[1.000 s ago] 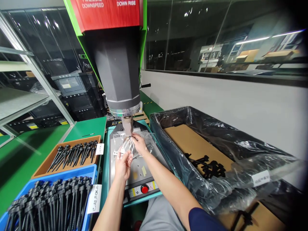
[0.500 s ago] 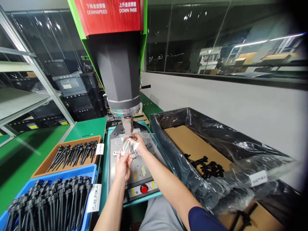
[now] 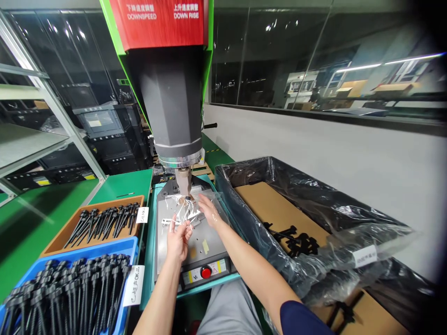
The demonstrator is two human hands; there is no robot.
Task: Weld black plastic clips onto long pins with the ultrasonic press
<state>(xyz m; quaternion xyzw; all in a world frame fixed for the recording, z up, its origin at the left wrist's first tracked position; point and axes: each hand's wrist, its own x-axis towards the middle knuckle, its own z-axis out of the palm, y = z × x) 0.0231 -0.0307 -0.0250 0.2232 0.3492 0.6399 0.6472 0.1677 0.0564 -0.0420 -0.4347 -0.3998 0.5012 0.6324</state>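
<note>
Both my hands are over the grey metal plate point(image 3: 206, 232) of a press machine, just below its metal horn tip point(image 3: 184, 182). My left hand point(image 3: 178, 239) pinches the near edge of a small clear plastic bag point(image 3: 183, 211) with a black part inside. My right hand point(image 3: 209, 209) rests on the bag's right side with the fingers stretched flat. The bag lies on the plate directly under the horn.
A red round button point(image 3: 206, 272) sits on the machine's front panel. To the left are a blue bin point(image 3: 70, 288) and a brown tray point(image 3: 101, 221) of black screw-like parts. On the right stands a plastic-lined cardboard box point(image 3: 279, 204) with black parts in it.
The bag has come down from between both hands onto the plate. My right hand let go of its pinch and flattened out on the bag. The view shifted slightly.
</note>
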